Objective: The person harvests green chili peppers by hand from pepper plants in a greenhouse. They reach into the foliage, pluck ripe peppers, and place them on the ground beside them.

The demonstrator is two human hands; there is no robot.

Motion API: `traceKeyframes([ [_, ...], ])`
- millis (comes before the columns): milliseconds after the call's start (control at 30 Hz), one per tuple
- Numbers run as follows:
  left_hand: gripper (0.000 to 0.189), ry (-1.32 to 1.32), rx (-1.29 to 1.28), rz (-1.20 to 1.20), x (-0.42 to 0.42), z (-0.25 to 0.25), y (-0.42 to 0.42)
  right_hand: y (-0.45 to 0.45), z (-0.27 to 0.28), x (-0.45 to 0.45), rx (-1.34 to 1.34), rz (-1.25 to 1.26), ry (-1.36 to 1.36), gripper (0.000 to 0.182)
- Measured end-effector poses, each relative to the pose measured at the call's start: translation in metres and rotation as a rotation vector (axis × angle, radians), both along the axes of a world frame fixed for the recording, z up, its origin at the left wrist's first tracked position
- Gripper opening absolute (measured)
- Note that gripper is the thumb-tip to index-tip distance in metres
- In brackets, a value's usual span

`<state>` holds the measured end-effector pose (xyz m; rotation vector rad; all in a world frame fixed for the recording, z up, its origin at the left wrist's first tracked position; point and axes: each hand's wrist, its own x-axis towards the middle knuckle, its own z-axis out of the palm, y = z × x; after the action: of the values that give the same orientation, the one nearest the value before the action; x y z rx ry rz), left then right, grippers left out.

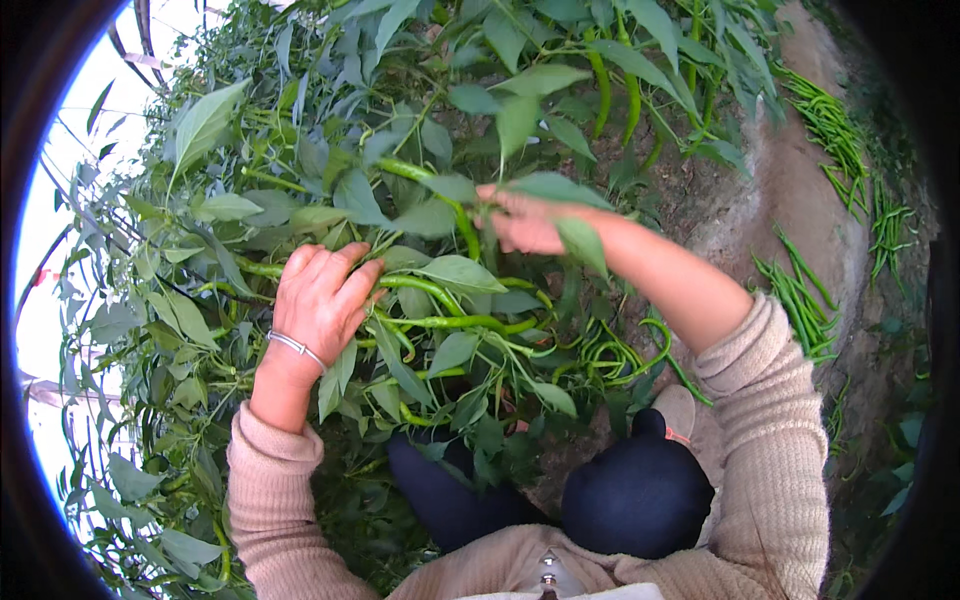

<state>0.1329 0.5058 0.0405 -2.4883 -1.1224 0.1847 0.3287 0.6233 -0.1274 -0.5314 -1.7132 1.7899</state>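
Leafy pepper plants with long green chili peppers (457, 322) fill the middle of the head view. My left hand (324, 289), with a silver bangle (297, 351) at the wrist, is curled around pepper stems at centre left, peppers showing on both sides of it. Up and to the right, my right hand (523, 220) reaches in among the leaves, blurred, its fingers partly bent beside a curved green pepper (466, 225). Leaves cover part of that hand, and whether it holds anything cannot be told. More peppers (632, 101) hang from a plant farther up.
Picked green peppers (829, 124) lie in a long pile on the bare soil at the upper right, with another heap (799, 311) near my right sleeve. My dark-trousered knees (637, 487) and a shoe (675, 416) are below. Foliage crowds the left side.
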Motion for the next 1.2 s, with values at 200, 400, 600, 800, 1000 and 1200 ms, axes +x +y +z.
traceKeyframes([
  [200,0.031,-0.018,0.007,-0.008,0.000,0.002,-0.001,-0.003,-0.005,0.015,0.285,-0.122,0.171,0.017],
  [400,0.030,-0.036,0.000,-0.052,0.000,0.000,0.004,-0.015,0.038,0.029,-0.412,-0.054,-0.018,0.029],
  [600,0.029,-0.092,0.003,-0.091,0.002,-0.004,0.005,0.003,0.046,0.020,-0.069,-0.096,-0.083,0.021],
  [800,0.033,-0.127,0.002,-0.098,-0.001,-0.005,0.004,0.016,0.048,0.011,-0.258,-0.061,-0.137,0.017],
  [1000,0.033,-0.134,-0.005,-0.145,0.001,-0.011,0.010,0.016,0.031,0.005,0.293,-0.438,-0.412,0.018],
  [1200,0.030,-0.093,0.015,-0.074,-0.002,-0.011,-0.001,-0.061,0.036,0.035,0.463,-0.531,-0.724,0.023],
])
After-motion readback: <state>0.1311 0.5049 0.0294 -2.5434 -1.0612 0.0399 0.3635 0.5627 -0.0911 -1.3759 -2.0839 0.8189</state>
